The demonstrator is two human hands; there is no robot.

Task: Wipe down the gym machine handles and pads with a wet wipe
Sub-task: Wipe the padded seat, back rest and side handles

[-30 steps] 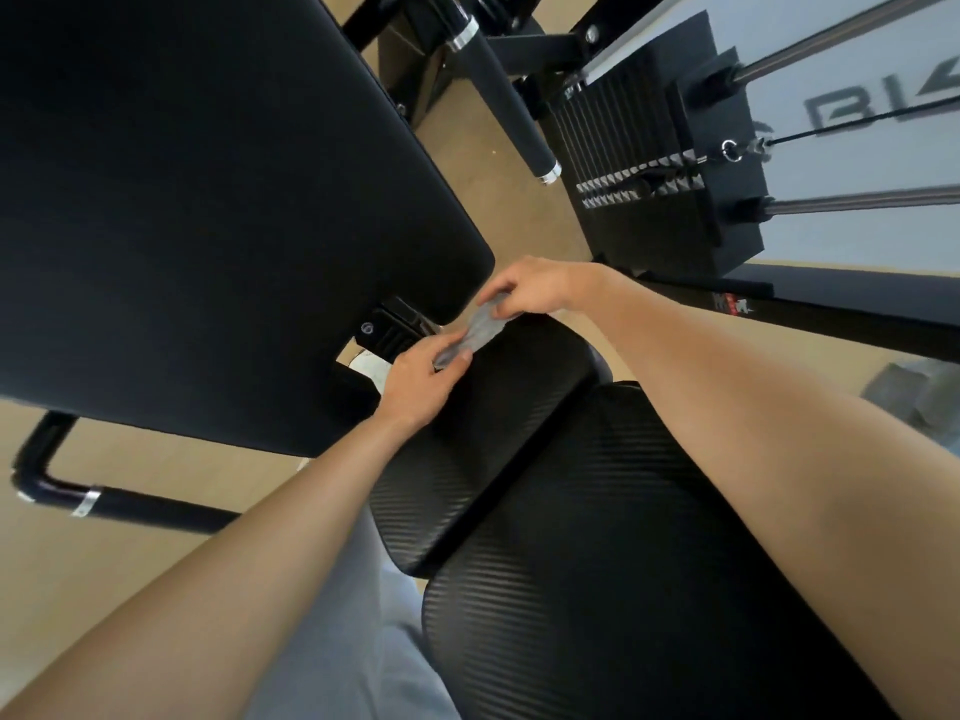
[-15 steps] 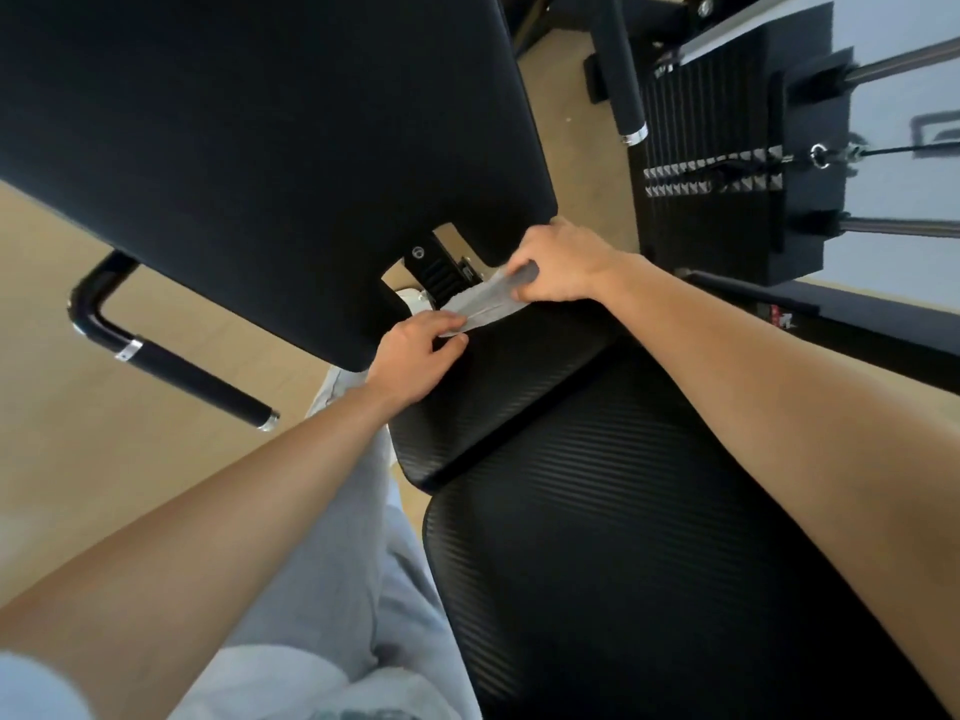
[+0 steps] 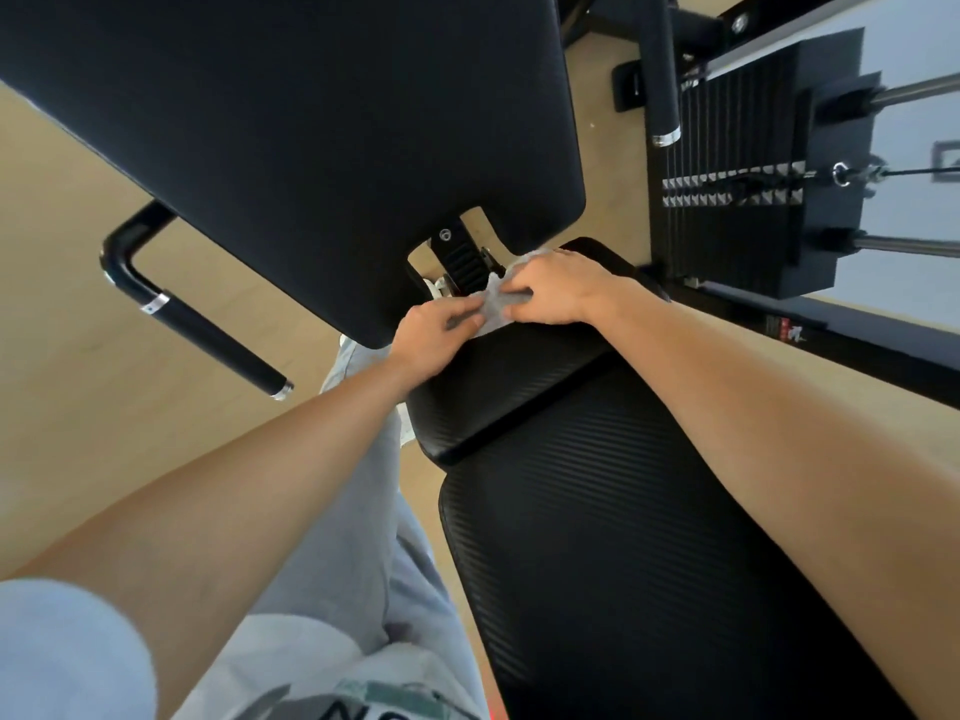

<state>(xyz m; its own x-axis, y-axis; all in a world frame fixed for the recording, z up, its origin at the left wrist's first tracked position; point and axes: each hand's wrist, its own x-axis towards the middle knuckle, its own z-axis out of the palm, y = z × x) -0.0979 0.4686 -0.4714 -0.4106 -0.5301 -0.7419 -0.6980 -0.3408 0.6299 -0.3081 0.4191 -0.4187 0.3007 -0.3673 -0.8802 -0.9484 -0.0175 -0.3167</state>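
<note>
A grey wet wipe (image 3: pixel 497 305) is held between both hands at the far edge of the small black seat pad (image 3: pixel 514 387). My left hand (image 3: pixel 434 340) pinches its near left end. My right hand (image 3: pixel 558 288) grips its right end, fingers curled over it. The big black back pad (image 3: pixel 311 132) rises just beyond the hands. A larger ribbed black pad (image 3: pixel 623 563) lies nearer to me. One black handle (image 3: pixel 208 330) sticks out at the left and another handle (image 3: pixel 661 70) hangs at the top right.
The weight stack (image 3: pixel 737 184) with guide rods and a cable stands at the right. A black adjustment bracket (image 3: pixel 460 257) shows in the notch under the back pad. Wooden floor surrounds the machine. My grey-trousered leg is at the lower left.
Both hands have drawn closer together on the wipe, bunching it. The view has shifted so the back pad and left handle sit more to the right.
</note>
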